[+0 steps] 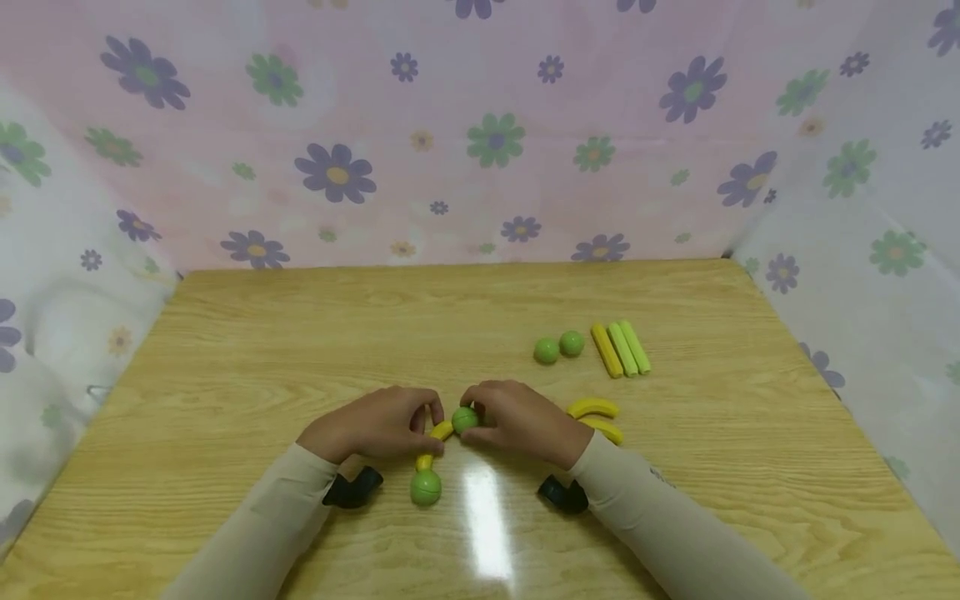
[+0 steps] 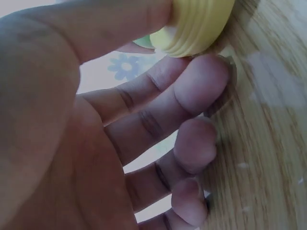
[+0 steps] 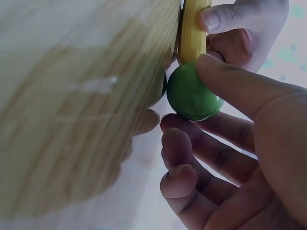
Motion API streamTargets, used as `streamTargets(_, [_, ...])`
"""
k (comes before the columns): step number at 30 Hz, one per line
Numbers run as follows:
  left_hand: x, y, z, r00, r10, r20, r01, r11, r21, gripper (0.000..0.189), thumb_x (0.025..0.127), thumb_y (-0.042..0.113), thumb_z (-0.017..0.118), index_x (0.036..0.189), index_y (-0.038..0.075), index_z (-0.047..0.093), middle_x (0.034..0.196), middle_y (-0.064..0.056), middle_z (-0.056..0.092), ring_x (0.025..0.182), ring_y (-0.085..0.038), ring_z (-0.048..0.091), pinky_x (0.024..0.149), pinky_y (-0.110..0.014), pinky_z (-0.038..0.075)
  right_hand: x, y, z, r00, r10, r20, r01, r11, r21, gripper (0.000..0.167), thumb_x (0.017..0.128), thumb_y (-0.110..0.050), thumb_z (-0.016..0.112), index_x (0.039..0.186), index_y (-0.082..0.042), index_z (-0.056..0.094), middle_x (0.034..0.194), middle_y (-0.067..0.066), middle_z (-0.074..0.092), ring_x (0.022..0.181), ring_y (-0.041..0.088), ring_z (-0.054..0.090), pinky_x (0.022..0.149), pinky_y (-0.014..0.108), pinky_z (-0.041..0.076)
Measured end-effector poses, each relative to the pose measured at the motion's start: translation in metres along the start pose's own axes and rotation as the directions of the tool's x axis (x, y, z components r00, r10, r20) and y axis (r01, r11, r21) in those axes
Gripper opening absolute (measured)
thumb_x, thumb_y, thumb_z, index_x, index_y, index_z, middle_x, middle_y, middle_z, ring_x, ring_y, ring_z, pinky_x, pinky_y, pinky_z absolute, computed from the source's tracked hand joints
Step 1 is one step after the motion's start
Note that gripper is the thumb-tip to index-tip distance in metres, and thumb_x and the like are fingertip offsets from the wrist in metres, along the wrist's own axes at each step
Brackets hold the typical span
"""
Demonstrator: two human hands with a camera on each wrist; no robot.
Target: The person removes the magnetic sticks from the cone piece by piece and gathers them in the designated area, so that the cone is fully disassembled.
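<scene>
My left hand [image 1: 382,423] pinches a curved yellow rod [image 1: 442,431] between thumb and index finger; the rod's ribbed surface shows in the left wrist view. A green ball [image 1: 426,487] sits at the rod's near end. At its far end is another green ball [image 1: 465,420], which my right hand [image 1: 525,423] holds with thumb and fingertips. In the right wrist view this green ball [image 3: 192,91] touches the end of the yellow rod [image 3: 193,33]. The thumb partly covers the rod's middle in the head view.
Two curved yellow rods [image 1: 594,407] lie beside my right wrist. Farther back are two green balls [image 1: 547,350], a straight yellow rod [image 1: 607,350] and two straight lime rods [image 1: 623,349]. The wooden table [image 1: 300,333] meets a flowered cloth [image 1: 420,183] at its back edge.
</scene>
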State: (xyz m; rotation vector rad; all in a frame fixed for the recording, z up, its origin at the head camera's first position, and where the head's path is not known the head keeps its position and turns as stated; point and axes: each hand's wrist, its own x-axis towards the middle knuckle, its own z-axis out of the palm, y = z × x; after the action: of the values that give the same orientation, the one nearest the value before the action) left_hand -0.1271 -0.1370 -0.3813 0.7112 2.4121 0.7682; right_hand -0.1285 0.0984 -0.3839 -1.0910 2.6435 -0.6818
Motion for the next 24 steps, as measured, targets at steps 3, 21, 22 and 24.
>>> streamTargets(3, [0.0013,-0.0010,-0.0005,1.000,0.021,0.000,-0.021,1.000,-0.004,0.022,0.092,0.031,0.073,0.106,0.018,0.062,0.074,0.006,0.060,0.066,-0.009,0.056,0.063,-0.027,0.047,-0.0003,0.0004,-0.0009,1.000,-0.013,-0.011,0.013,1.000,0.009,0.024,0.091,-0.027,0.075,0.109,-0.011,0.069,0.095,-0.004,0.068,0.082,0.007,0.061,0.074,0.023,0.050])
streamTargets(21, [0.0032,0.0006,-0.0034,0.998,0.051,0.027,-0.050,0.999,-0.010,0.021,0.096,0.023,0.068,0.111,0.013,0.058,0.075,0.004,0.058,0.065,-0.008,0.052,0.064,-0.025,0.045,-0.0046,0.0001,-0.0080,0.997,-0.068,-0.023,0.067,0.997,-0.038,0.030,0.094,-0.025,0.072,0.119,-0.008,0.068,0.108,0.002,0.070,0.091,0.011,0.066,0.079,0.025,0.054])
streamTargets(22, [0.0030,0.0005,-0.0032,0.998,0.052,0.031,-0.052,0.999,-0.011,0.021,0.096,0.023,0.068,0.111,0.012,0.058,0.075,0.004,0.058,0.065,-0.008,0.052,0.064,-0.025,0.045,-0.0054,-0.0003,-0.0086,0.997,-0.071,-0.019,0.071,0.997,-0.039,0.031,0.094,-0.025,0.072,0.119,-0.008,0.068,0.108,0.002,0.070,0.090,0.011,0.066,0.078,0.025,0.054])
streamTargets(24, [0.0030,-0.0004,-0.0025,0.998,0.058,0.038,-0.058,0.998,-0.014,0.022,0.096,0.022,0.068,0.112,0.011,0.058,0.075,0.004,0.058,0.064,-0.008,0.052,0.063,-0.024,0.045,-0.0073,-0.0010,-0.0101,0.998,-0.064,-0.015,0.064,0.997,-0.038,0.031,0.094,-0.025,0.071,0.120,-0.007,0.067,0.109,0.003,0.070,0.087,0.009,0.065,0.076,0.024,0.053])
